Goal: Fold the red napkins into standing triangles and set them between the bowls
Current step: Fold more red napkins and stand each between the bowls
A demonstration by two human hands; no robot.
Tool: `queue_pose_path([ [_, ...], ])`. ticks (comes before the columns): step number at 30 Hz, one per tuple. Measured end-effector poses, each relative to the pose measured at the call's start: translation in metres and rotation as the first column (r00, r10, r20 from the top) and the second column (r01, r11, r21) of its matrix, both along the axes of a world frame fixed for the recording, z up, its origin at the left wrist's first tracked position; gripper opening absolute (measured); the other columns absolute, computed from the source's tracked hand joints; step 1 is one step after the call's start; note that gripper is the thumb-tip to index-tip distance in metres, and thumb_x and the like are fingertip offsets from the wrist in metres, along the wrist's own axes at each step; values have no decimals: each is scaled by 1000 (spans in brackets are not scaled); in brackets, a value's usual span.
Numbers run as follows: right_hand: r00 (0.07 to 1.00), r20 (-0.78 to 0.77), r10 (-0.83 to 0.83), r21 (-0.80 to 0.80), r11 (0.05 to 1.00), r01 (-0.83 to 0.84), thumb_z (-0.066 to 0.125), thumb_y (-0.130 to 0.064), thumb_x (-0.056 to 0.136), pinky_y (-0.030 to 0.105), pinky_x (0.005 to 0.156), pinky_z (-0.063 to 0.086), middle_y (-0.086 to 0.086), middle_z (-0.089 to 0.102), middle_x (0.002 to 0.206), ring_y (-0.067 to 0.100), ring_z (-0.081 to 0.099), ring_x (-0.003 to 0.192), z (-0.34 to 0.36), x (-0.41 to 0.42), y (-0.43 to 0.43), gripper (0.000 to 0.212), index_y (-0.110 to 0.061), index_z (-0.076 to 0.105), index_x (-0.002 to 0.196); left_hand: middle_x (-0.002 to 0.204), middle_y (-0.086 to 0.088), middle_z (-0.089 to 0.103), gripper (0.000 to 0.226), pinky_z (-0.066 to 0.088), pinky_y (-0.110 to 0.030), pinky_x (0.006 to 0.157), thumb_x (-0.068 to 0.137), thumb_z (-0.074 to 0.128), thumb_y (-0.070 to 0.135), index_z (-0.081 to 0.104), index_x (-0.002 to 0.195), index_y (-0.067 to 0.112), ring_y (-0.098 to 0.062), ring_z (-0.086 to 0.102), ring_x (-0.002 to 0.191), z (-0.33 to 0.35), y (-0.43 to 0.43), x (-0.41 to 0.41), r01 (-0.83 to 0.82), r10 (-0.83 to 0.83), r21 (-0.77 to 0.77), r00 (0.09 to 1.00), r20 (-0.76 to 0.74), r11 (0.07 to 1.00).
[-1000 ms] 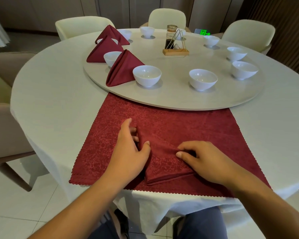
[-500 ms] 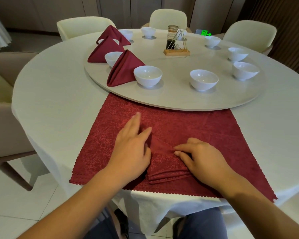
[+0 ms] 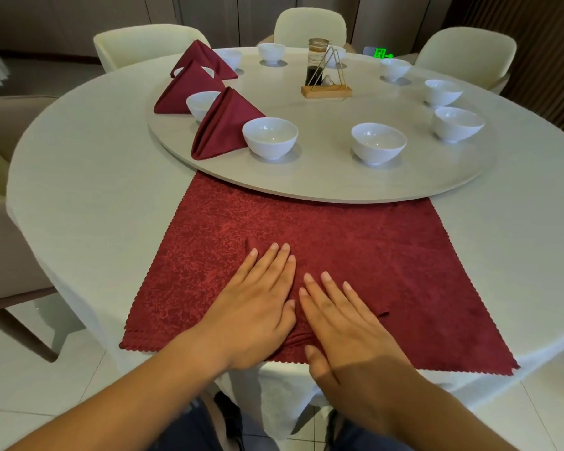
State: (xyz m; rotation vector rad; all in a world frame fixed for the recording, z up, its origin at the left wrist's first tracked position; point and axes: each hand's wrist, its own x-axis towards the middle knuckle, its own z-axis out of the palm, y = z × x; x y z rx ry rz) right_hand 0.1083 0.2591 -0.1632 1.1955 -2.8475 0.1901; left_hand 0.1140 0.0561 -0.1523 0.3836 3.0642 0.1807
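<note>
- While the left hand (image 3: 258, 307) and right hand (image 3: 342, 323) press down flat, fingers straight and gripping nothing, the folded napkin (image 3: 295, 345) lies under both palms, on a spread napkin (image 3: 372, 249) at the bench's (image 3: 95, 177) near edge.
- Its long axis seems to run away from the person, with the narrow tip aimed at the turntable (image 3: 323, 180), slightly left; most of it is hidden.
- Finished triangles (image 3: 223, 125) stand among bowls at the far left.
- Ahead, the open gap between the left bowl (image 3: 270, 137) and the right bowl (image 3: 378, 142) looks closer to the right hand.
</note>
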Motion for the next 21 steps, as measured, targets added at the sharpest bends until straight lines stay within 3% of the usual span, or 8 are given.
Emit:
queue_pose_path([
  [8,998,-49,-41,9,999,42,22,-53,105,37,119,17,0,19,167,14,11,154,0,-1,34,66,-13,26,158,167,-1,-26,77,-20,-33,123,90,-12,50,-16,159,15,-11,-32,150,1,2,1,-7,7,-15,1000,-9,1000],
  [16,989,-29,-148,14,989,148,26,-54,105,38,119,21,5,28,164,17,22,152,6,1,56,67,-9,33,155,167,1,-24,78,-17,-35,124,93,-13,58,-14,160,19,-9,-32,149,0,0,0,-23,23,6,1000,-6,1000],
  [19,986,-15,-167,87,982,168,22,-60,104,38,119,19,5,29,163,18,23,152,9,3,52,71,-11,34,155,170,3,-13,71,-14,-39,125,101,-3,57,-2,163,21,-8,-26,152,6,1,5,93,-92,20,994,-51,995],
  [21,986,10,-167,141,976,164,12,-66,100,37,121,8,0,14,166,15,8,154,20,-1,47,75,-20,21,159,170,5,-5,63,-12,-38,125,107,8,48,7,164,21,-6,-19,154,10,7,11,210,-206,36,975,-79,977],
])
